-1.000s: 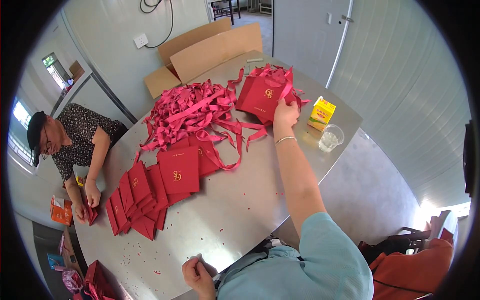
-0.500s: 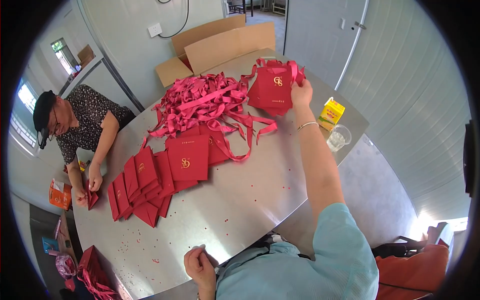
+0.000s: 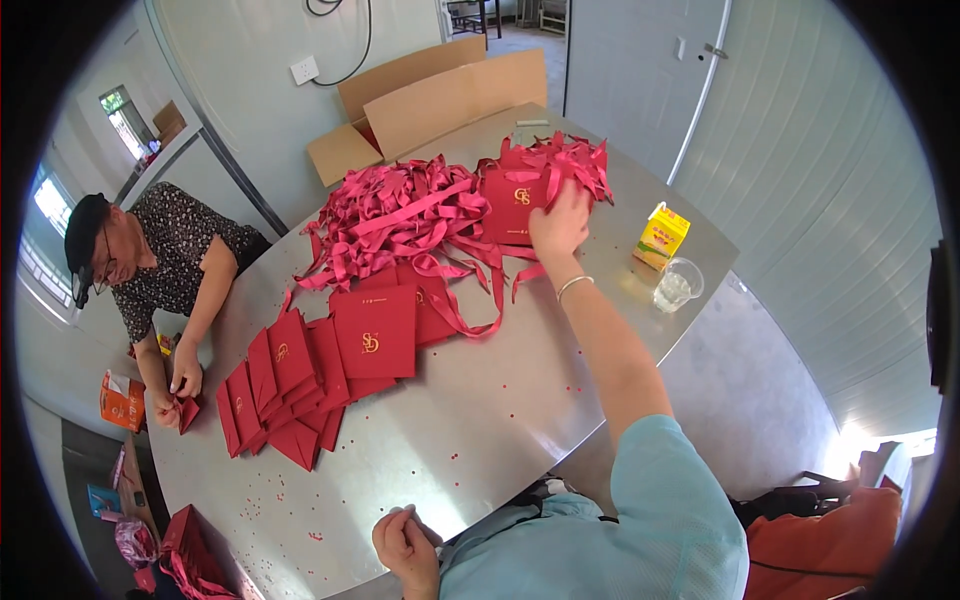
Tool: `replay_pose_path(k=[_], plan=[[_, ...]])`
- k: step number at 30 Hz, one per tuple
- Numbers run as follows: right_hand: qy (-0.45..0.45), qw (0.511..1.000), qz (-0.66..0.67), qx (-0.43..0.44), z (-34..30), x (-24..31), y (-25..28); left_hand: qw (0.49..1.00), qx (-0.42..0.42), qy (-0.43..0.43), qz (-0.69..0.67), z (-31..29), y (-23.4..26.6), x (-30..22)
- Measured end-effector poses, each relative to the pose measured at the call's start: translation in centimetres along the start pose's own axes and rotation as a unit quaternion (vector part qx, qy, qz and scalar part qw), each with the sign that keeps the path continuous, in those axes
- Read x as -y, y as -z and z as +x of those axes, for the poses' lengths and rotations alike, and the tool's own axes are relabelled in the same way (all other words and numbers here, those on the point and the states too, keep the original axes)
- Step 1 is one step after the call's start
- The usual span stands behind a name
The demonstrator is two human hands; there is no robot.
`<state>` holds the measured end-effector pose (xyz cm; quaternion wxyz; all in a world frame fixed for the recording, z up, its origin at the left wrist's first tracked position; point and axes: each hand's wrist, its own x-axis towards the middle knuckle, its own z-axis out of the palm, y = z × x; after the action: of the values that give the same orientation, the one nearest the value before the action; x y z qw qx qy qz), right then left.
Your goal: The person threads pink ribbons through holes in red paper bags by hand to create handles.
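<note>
The red ribboned bags (image 3: 508,215) are laid near the far right corner of the bench (image 3: 480,440), and the right hand (image 3: 560,222) is rested against their right side, fingers bent — whether they are gripped cannot be told. The left hand (image 3: 405,548) is held at the near edge with fingers loosely curled; whether anything is held in it is hidden. Loose pink ribbons (image 3: 395,220) are heaped along the far edge, with flat red packets (image 3: 300,380) overlapped just beside them. By the right edge, a yellow carton (image 3: 662,238) is placed beside a clear cup (image 3: 678,286). A small red piece (image 3: 188,414) is handled by a co-worker (image 3: 185,250) at the left end.
</note>
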<state>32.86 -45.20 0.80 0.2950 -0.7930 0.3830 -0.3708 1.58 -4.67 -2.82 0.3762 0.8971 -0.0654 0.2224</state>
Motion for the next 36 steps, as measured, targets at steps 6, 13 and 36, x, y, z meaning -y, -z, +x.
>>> replay_pose_path(k=[6, 13, 36], plan=[[0.151, 0.939, -0.230, 0.206, 0.2, -1.5, 0.4, 1.000, -0.001, -0.004, -0.001, -0.1, -0.3, -0.2], [0.304, 0.928, -0.178, 0.125, -0.5, -2.1, 2.3, 0.993, 0.018, 0.067, -0.097, 1.5, 0.9, 0.0], [0.067, 0.758, 0.471, 0.447, -20.6, 1.9, 12.0, 0.970, -0.010, 0.113, -0.216, 0.8, 3.2, 0.5]])
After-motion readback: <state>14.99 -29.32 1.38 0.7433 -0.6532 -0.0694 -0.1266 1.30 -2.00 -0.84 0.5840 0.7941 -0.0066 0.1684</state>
